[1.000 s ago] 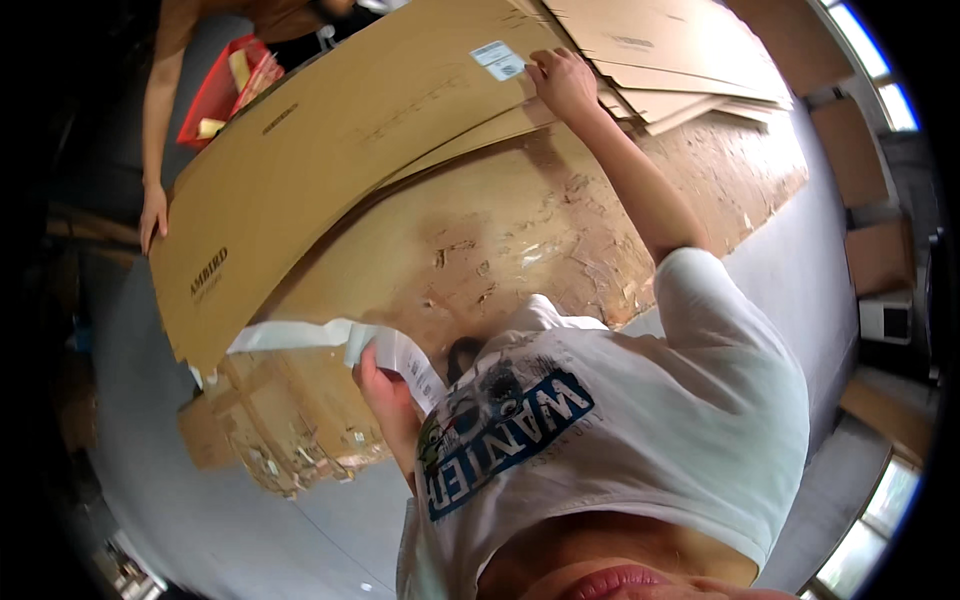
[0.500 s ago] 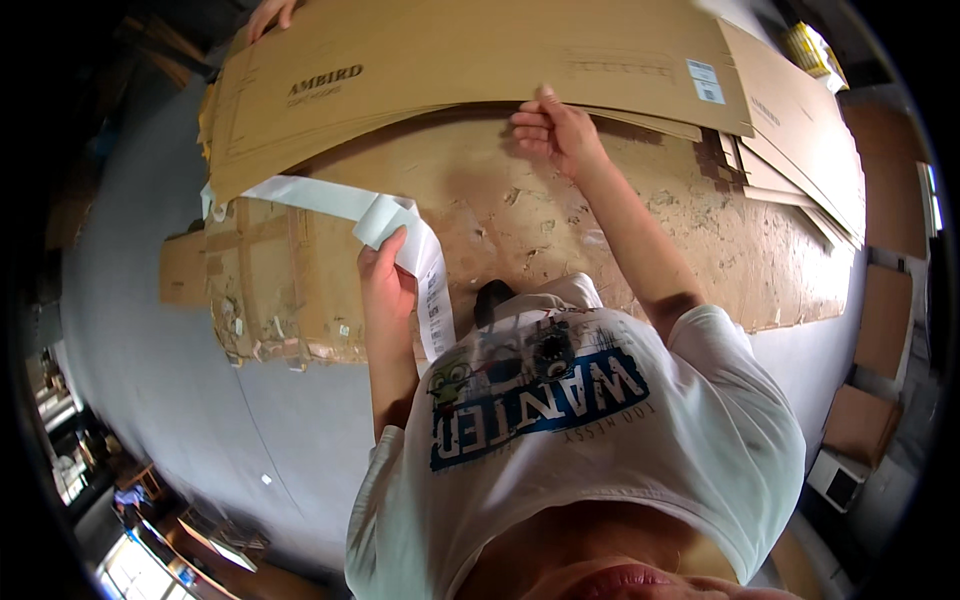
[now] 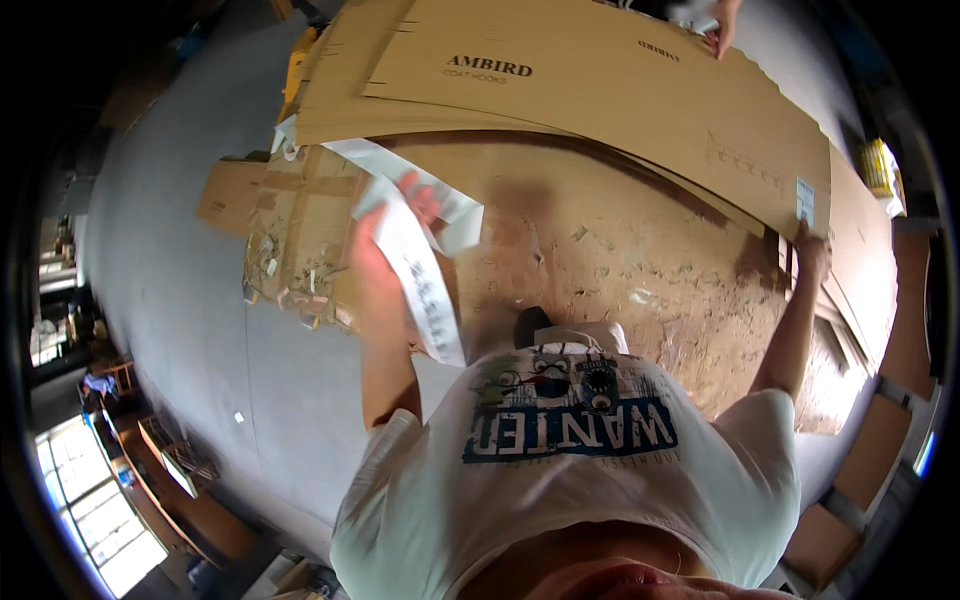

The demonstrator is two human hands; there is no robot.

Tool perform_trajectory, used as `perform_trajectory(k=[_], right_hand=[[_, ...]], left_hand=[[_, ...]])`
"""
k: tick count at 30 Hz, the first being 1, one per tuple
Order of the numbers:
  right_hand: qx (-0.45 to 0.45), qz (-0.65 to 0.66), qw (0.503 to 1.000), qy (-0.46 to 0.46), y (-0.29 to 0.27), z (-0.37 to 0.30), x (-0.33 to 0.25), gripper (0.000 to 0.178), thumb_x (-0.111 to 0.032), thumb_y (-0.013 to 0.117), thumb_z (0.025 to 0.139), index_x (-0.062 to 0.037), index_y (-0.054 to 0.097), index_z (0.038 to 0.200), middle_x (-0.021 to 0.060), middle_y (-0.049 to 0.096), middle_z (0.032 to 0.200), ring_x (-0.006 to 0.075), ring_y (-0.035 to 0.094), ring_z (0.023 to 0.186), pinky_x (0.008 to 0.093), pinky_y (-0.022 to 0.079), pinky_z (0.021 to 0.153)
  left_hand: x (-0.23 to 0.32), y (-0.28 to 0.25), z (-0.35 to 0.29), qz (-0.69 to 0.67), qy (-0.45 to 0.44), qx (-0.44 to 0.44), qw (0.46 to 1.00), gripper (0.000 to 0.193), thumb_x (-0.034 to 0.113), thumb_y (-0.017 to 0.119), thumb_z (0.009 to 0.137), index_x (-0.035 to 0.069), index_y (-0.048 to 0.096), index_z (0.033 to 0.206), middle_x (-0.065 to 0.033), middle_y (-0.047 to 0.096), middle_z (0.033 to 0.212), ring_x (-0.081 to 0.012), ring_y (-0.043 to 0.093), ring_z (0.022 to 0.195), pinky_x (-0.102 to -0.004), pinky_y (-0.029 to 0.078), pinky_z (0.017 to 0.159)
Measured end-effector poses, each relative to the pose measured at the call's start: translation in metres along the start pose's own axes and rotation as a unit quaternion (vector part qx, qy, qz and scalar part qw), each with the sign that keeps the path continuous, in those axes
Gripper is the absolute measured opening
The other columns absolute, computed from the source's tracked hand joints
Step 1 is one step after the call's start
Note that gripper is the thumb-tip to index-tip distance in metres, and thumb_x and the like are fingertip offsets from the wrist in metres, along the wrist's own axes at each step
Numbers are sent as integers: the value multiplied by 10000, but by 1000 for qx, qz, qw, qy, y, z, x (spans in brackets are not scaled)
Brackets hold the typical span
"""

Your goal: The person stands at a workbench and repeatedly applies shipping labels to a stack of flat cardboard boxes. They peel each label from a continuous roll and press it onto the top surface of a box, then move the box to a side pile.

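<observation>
In the head view, a person in a white printed T-shirt [image 3: 600, 490] stands at a surface [image 3: 600, 260] topped with scuffed, torn cardboard. The left hand [image 3: 373, 258], blurred, appears to have its grip closed around a strip of white labels [image 3: 408, 255], probably raised to keep the paper loose and within reach; one end trails toward the left edge of the cardboard, the other hangs near the shirt. At right, the right hand [image 3: 815, 258] touches the near end of a white label [image 3: 805, 192] on the printed carton blank [image 3: 600, 100], perhaps to steady that corner. Whether its grip clamps the cardboard or merely presses cannot be told.

The blank lies aslant across the far side, atop other flat cardboard sheets [image 3: 335, 85]. A co-worker's hand [image 3: 722, 28] meets its far edge, sharing that space. A stack of flattened cartons [image 3: 862, 255] crowds the right, a yellow-and-white package [image 3: 882, 172] beyond. The looping strip obstructs part of the near left; the person's torso hides the near middle.
</observation>
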State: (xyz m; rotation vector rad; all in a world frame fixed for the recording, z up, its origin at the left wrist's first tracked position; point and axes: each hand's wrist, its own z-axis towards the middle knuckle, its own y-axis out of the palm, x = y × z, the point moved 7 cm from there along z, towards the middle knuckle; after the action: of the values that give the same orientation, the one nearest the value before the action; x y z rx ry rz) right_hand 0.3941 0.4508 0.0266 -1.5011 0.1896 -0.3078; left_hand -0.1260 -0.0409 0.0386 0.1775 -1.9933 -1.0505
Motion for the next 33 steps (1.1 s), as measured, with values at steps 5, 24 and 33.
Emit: perform_trajectory(k=[5, 24, 33], right_hand=[[68, 51, 985, -153, 10, 38, 7, 653, -653, 547, 760, -91, 623, 1084, 196, 620, 1052, 354, 571, 1024, 440, 440, 877], [-218, 928, 301, -36, -13, -25, -1, 429, -340, 464, 942, 37, 499, 1143, 205, 560, 1172, 381, 568, 1051, 407, 534, 822], [-339, 911, 232, 48, -49, -239, -146, 407, -244, 585, 883, 52, 498, 1149, 143, 586, 1080, 264, 599, 949, 387, 491, 839]], left_hand=[[96, -25, 119, 126, 94, -8, 988, 401, 129, 558, 830, -101, 460, 1145, -126, 620, 891, -128, 525, 654, -236, 439, 536], [141, 25, 227, 442, 161, -17, 882, 211, 94, 680, 821, -14, 606, 987, -52, 601, 787, -118, 515, 582, -251, 420, 499], [-8, 188, 77, 435, 46, -104, 893, 186, 74, 617, 856, 9, 547, 1015, -28, 514, 731, -101, 453, 530, -241, 389, 461]])
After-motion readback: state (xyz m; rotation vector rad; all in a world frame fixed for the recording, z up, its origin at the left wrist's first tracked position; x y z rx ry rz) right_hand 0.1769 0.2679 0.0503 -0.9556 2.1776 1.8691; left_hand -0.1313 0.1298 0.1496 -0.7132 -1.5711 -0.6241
